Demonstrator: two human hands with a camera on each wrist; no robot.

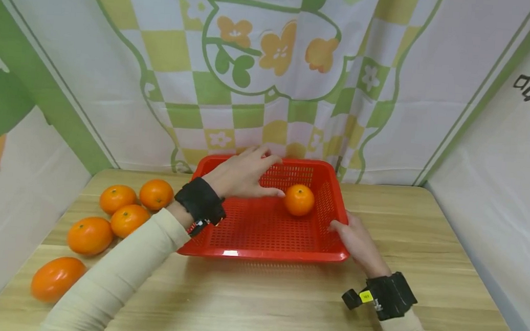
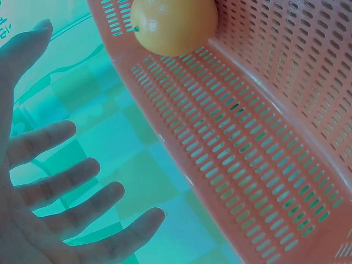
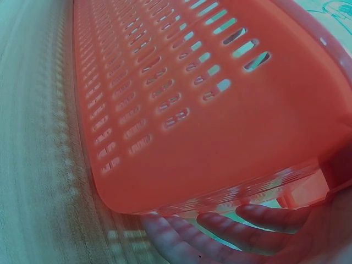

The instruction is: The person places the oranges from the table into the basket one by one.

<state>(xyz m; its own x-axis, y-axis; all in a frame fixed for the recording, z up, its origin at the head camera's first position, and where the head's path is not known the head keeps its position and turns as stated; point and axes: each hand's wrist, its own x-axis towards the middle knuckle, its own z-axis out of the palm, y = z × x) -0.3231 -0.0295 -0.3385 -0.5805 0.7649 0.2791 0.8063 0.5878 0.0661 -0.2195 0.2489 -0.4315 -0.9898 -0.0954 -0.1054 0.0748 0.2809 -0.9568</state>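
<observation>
A red perforated plastic basket stands on the wooden table. One orange lies inside it, toward the right end. My left hand hovers over the basket, its thumb tip close to the orange. In the left wrist view, that hand has its fingers spread and holds nothing; the orange sits apart from it. At the basket's right side, my right hand grips the rim, thumb over the inner edge. The right wrist view shows its fingers against the outside of the basket wall.
Several more oranges lie on the table left of the basket, partly beside my left forearm. A patterned curtain hangs right behind the basket. White cloth walls border the table on both sides.
</observation>
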